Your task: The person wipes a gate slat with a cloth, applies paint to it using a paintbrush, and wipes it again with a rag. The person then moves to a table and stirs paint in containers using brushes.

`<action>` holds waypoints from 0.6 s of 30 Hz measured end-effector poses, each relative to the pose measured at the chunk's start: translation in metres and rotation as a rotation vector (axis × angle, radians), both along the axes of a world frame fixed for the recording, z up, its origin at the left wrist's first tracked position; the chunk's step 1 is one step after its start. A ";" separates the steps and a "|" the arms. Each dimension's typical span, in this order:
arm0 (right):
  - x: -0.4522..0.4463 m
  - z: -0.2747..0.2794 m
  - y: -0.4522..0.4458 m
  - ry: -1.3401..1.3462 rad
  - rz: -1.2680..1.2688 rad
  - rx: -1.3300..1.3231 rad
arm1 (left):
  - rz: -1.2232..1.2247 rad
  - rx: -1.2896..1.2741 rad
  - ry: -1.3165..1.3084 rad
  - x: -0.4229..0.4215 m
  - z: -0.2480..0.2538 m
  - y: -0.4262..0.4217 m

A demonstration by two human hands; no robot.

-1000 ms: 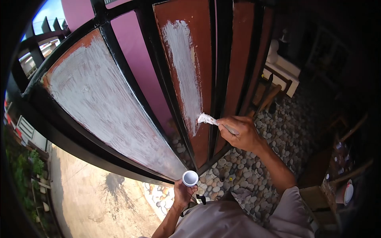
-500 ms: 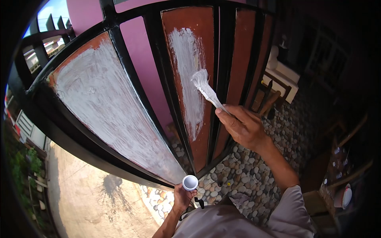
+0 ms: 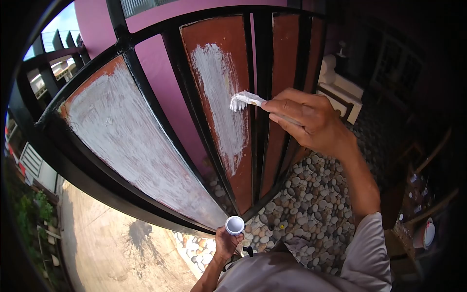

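My right hand (image 3: 311, 119) grips the handle of a paint-covered brush (image 3: 245, 100). The brush's white bristles are at the right edge of the white paint streak on a reddish-brown panel (image 3: 236, 187). Low in the view, my left hand (image 3: 227, 243) holds a small white cup (image 3: 235, 225) upright, near the bottom of the black metal frame (image 3: 187, 92). To the left, a wider panel (image 3: 121, 126) is mostly coated in streaky white, with reddish-brown showing along its top edge.
A pebbled floor (image 3: 306, 204) lies below the frame on the right, and pale concrete (image 3: 97, 233) on the left. A wooden table (image 3: 404, 228) with a white container (image 3: 429, 233) stands at the right. Behind are a purple wall (image 3: 160, 78) and a light-coloured seat (image 3: 340, 90).
The brush first rose from the lower end of the streak, then shifted to its right edge, with the bristles now pointing left and down. My left hand still holds the cup. The view has shifted slightly.
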State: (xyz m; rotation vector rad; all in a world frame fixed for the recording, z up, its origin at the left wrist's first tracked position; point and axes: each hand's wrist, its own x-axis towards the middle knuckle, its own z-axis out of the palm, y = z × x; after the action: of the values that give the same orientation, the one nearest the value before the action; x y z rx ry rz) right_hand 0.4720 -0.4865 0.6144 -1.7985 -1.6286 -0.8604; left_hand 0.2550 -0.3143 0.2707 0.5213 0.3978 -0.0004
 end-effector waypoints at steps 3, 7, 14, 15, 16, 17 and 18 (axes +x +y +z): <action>0.004 0.030 -0.005 -0.257 0.005 0.237 | -0.017 -0.053 -0.090 -0.001 -0.014 0.003; 0.009 -0.002 0.004 -0.279 -0.009 0.249 | -0.010 -0.045 -0.077 -0.001 -0.016 0.002; -0.012 -0.139 -0.002 -0.122 -0.056 -0.088 | 0.011 -0.027 -0.052 -0.004 -0.016 0.001; -0.015 -0.150 -0.005 -0.018 -0.033 -0.198 | 0.009 -0.019 -0.053 -0.004 -0.017 0.001; -0.016 -0.158 -0.007 0.087 -0.012 -0.306 | 0.007 -0.017 -0.049 -0.005 -0.018 0.001; -0.015 -0.161 -0.009 0.138 0.013 -0.328 | 0.001 -0.014 -0.049 -0.005 -0.017 0.001; -0.015 -0.156 -0.010 0.140 0.008 -0.325 | -0.006 -0.012 -0.048 -0.005 -0.017 0.001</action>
State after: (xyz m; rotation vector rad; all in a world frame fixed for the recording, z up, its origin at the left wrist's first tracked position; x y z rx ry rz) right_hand 0.4573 -0.4969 0.4582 -2.0158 -1.7594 -0.4722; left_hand 0.2501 -0.3137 0.2540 0.5094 0.3491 0.0040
